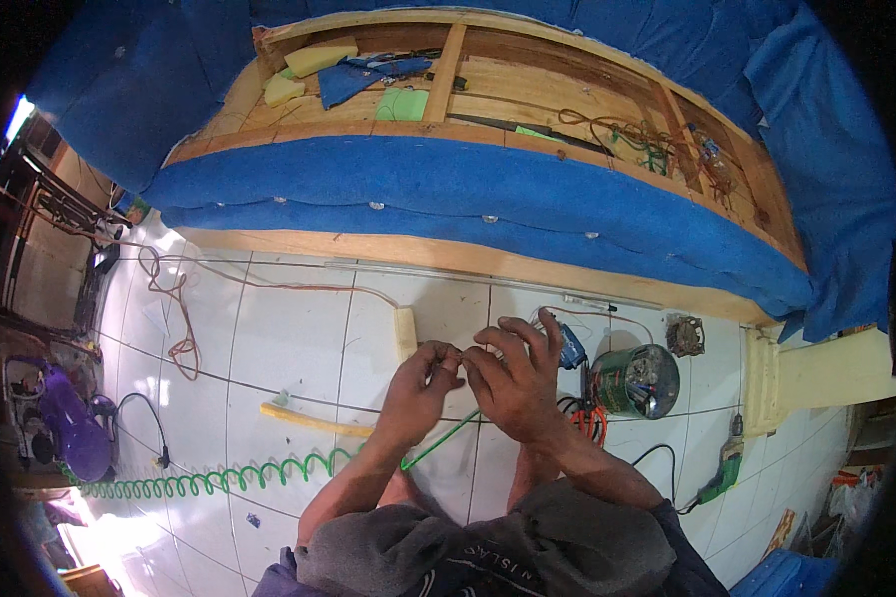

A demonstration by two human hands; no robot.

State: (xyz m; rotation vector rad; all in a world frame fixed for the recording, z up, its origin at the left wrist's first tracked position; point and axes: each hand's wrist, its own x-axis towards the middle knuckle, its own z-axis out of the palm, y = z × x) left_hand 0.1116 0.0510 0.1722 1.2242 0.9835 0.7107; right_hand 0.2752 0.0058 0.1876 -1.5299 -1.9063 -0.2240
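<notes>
From the coiled green hose (209, 482) on the white floor tiles (289, 348), its straight end runs up to the left hand (420, 388) pinching it, the right hand (516, 376) half-curled beside, so the fiddling looks unfinished, the sofa frame (468, 119) still bare.

That green coiled air hose (209, 481) is stretched out across the white tile floor (289, 338), curly part trailing to the left, while its straight end (446, 438) angles up off the tiles, well short of the floor's edges.
</notes>
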